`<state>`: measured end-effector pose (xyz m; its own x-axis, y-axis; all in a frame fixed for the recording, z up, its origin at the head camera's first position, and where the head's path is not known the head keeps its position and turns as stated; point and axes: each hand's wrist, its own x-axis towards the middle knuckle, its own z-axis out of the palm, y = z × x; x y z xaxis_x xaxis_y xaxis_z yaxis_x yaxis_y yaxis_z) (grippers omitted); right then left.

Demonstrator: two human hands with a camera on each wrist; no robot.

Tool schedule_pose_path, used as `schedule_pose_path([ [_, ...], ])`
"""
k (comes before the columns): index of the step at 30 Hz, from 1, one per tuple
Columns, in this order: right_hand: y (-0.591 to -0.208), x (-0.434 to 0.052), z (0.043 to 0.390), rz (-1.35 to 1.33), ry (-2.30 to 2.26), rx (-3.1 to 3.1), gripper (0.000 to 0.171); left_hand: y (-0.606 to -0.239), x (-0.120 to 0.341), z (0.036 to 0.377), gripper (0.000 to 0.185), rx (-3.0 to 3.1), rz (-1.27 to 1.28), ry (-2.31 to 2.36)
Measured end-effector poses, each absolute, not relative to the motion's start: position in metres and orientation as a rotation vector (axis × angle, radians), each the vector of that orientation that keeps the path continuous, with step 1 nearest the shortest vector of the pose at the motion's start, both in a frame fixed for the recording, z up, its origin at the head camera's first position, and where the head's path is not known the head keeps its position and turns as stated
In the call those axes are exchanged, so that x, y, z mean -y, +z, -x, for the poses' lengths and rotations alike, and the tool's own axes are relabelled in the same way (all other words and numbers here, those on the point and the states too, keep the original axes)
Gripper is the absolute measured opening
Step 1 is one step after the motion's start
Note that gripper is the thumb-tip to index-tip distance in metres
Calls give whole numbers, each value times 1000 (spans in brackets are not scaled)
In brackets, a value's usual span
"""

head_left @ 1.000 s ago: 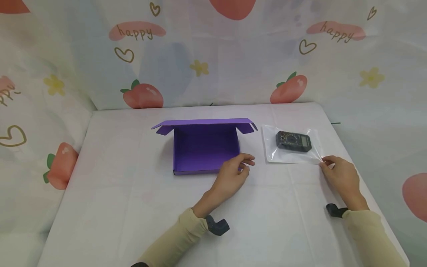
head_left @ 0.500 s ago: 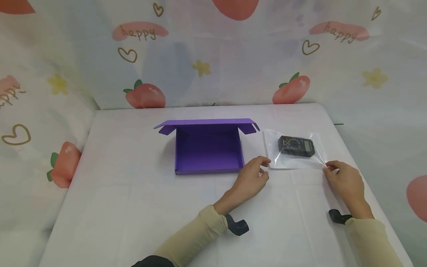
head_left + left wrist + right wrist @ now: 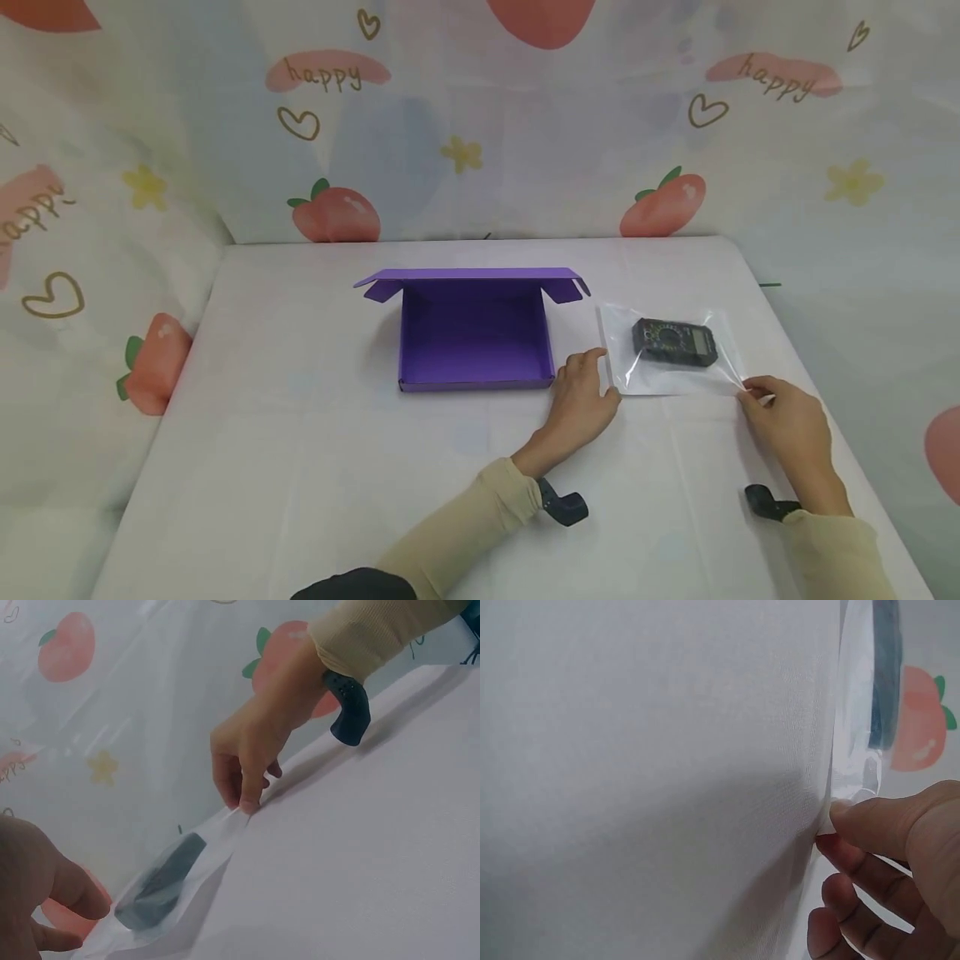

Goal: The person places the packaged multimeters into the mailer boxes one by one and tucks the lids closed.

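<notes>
A clear plastic bag point(image 3: 675, 371) lies on the white table point(image 3: 300, 458), with a dark multimeter point(image 3: 672, 342) inside it. My right hand point(image 3: 776, 408) pinches the bag's near right corner between thumb and forefinger, which shows close up in the right wrist view point(image 3: 889, 825). My left hand point(image 3: 588, 396) is at the bag's near left corner, thumb along the left edge, fingers curled onto the plastic. The left wrist view shows the bag point(image 3: 202, 851) stretched between both hands, with the multimeter point(image 3: 161, 885) in it. An open purple cardboard box point(image 3: 472, 350) stands left of the bag, nothing inside.
A curtain printed with peaches and hearts point(image 3: 480, 125) closes off the back and both sides of the table. The table's right edge point(image 3: 862, 467) runs just beside my right hand. Black wrist mounts point(image 3: 562, 504) sit on both forearms.
My left hand has moved right from the purple box's front right corner to the bag's near left corner. The right hand has kept its pinch on the right corner.
</notes>
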<state>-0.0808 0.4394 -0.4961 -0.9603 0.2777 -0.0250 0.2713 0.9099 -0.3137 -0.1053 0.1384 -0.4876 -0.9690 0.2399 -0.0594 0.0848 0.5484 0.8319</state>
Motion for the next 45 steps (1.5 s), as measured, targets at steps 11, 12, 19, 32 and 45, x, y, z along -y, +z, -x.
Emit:
schedule_pose_path([
  [11, -497, -440, 73, 406, 501, 3045, 30, -486, -149, 123, 70, -2579, -93, 1498],
  [12, -497, -441, 73, 410, 504, 3046, 30, -486, -150, 124, 71, -2565, -71, 1517],
  [19, -495, -439, 72, 457, 532, 3055, 32, -484, -159, 130, 74, -2410, 62, 1644],
  [32, -493, -448, 76, 663, 696, 3115, 48, -492, -171, 130, 49, -2181, 183, 1897],
  [45, -488, -448, 77, 853, 970, 2942, 57, -493, -181, 129, 64, -1771, 273, 2124],
])
